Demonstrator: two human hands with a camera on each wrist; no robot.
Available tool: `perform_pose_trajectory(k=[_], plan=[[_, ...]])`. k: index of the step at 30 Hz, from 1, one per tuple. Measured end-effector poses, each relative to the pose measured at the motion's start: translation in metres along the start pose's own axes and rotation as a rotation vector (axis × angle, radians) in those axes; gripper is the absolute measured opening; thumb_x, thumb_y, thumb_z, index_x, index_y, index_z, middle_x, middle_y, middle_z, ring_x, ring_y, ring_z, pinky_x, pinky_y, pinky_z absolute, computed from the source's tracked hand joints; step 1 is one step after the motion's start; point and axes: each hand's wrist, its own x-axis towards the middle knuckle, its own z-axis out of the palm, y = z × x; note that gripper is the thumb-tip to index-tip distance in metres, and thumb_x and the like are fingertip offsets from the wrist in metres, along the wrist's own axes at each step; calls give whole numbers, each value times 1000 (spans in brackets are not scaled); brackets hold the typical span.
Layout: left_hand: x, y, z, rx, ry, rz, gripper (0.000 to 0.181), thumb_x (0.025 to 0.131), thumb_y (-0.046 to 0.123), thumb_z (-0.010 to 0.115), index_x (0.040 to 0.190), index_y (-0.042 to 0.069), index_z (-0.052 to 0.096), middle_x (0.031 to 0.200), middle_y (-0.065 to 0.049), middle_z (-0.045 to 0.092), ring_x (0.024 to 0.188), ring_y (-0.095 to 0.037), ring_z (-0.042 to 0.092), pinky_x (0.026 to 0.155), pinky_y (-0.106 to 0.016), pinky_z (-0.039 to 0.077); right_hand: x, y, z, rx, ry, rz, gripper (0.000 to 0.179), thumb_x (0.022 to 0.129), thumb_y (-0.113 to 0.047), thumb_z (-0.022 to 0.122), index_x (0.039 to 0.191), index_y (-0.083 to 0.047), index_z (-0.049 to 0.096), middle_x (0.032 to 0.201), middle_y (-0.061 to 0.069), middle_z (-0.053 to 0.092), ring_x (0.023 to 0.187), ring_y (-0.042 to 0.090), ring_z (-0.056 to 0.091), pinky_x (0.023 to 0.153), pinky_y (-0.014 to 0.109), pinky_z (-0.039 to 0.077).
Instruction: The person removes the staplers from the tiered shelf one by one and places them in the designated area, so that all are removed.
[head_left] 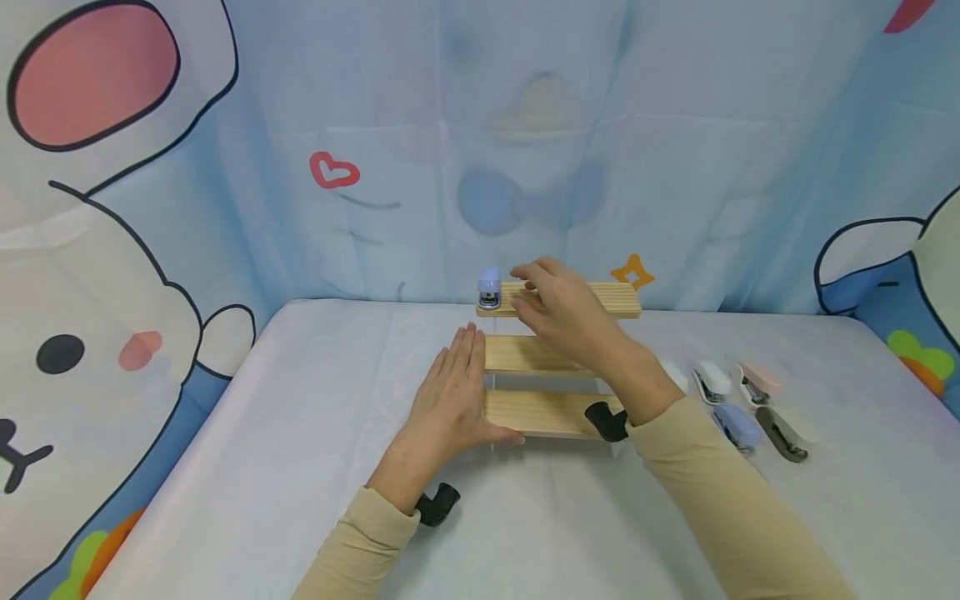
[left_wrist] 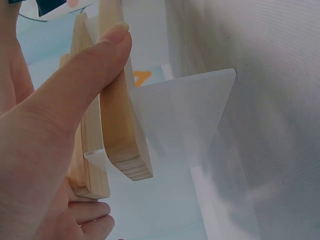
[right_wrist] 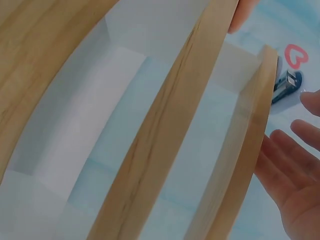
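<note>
A three-tier rack has wooden boards on clear side panels, with its top board [head_left: 607, 298] at the back. A small lavender stapler [head_left: 489, 288] stands at that board's left end. My left hand [head_left: 450, 400] rests along the rack's left side, fingers straight. Its thumb [left_wrist: 95, 62] lies across the lowest board [left_wrist: 122, 120]. Over the top board is my right hand [head_left: 564, 312], just right of the stapler, holding nothing. In the right wrist view its fingers [right_wrist: 295, 162] are spread and relaxed, apart from the stapler [right_wrist: 286, 87].
Right of the rack lie several small staplers: a white one [head_left: 712, 379], a pink one [head_left: 757, 381], a lavender one [head_left: 737, 427], a dark one [head_left: 780, 435] and a cream one [head_left: 798, 423]. Another white one [head_left: 675, 373] is partly hidden by the right forearm. A printed curtain hangs behind the white-covered table [head_left: 300, 433].
</note>
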Motion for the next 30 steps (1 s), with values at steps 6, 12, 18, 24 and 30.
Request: perform_pose_trajectory(k=[6, 12, 18, 24, 30], plan=[[0, -1, 0, 5, -4, -2, 144, 59, 76, 78, 158, -1, 8, 167, -16, 9, 155, -28, 10, 125, -44, 22, 11, -7, 9, -10, -23, -2, 47, 97, -14, 63, 138, 4, 50, 136, 22, 51, 118, 34, 59, 97, 45, 54], [0, -1, 1, -3, -16, -1, 143, 60, 75, 79, 158, -1, 9, 167, -16, 7, 156, -28, 9, 126, -44, 21, 16, -9, 18, 6, -63, -29, 57, 95, -14, 67, 145, 1, 44, 147, 21, 43, 128, 35, 53, 101, 47, 51], [1, 0, 0, -9, -25, -5, 143, 60, 75, 79, 158, 0, 7, 167, -16, 6, 156, -27, 8, 126, -44, 20, 15, -9, 19, 31, -42, -16, 46, 94, -17, 68, 134, -1, 51, 136, 18, 51, 115, 32, 60, 93, 44, 56], [1, 0, 1, -10, -15, 0, 143, 60, 75, 79, 158, -1, 8, 167, -16, 7, 156, -27, 9, 125, -44, 21, 12, -8, 16, 19, -14, -2, 37, 94, -9, 67, 125, 1, 49, 128, 20, 53, 110, 35, 60, 90, 47, 57], [1, 0, 1, -1, -12, -1, 143, 60, 75, 79, 158, -1, 8, 167, -16, 7, 156, -27, 9, 125, -44, 22, 8, -5, 14, -35, 8, -51, 39, 92, 0, 64, 130, 3, 54, 133, 22, 53, 114, 38, 61, 91, 48, 57]])
